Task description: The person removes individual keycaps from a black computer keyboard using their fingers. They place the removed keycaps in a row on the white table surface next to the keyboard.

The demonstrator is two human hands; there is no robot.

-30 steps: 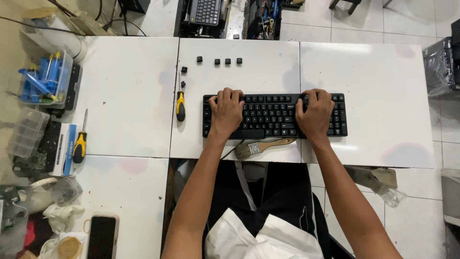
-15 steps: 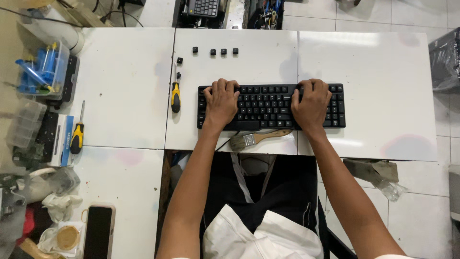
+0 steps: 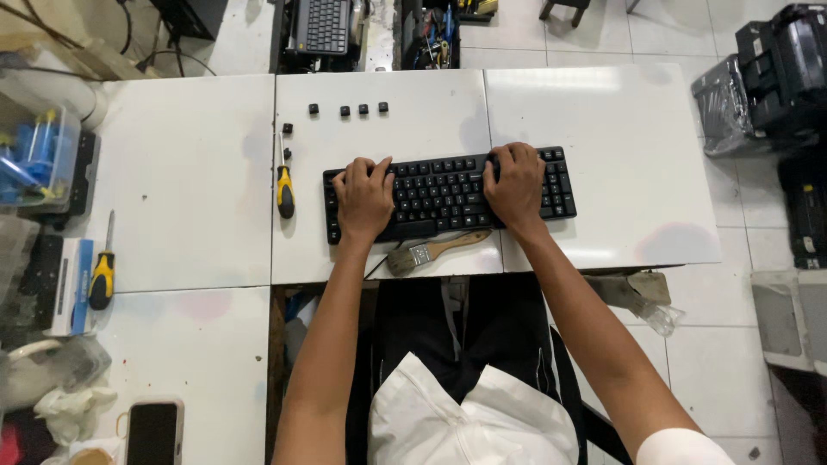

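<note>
Head view: a black keyboard (image 3: 448, 194) lies flat on the white table (image 3: 603, 129), its long axis running left to right across the person's front. The left hand (image 3: 363, 200) rests palm down on the keyboard's left end, fingers spread loosely over the keys. The right hand (image 3: 513, 185) lies on the right part, just left of the number block, fingers curled over the upper rows. Neither hand is closed round anything; both sit flat on the keys, and whether any key is pinched under the fingertips cannot be told.

The keyboard lies directly under both hands, so neither is nearer; each covers its own end.

Just below the hands, toward the person, a wooden-handled brush (image 3: 435, 251) lies at the table edge, between the two wrists and a little nearer the left one. To the left of the left hand, close beside the keyboard's end, lies a yellow-and-black screwdriver (image 3: 284, 191), its shaft pointing away from the person. Beyond the hands, well apart from the keyboard, sits a row of loose black keycaps (image 3: 346, 110). A second screwdriver (image 3: 102, 274) lies far out to the left.
</note>
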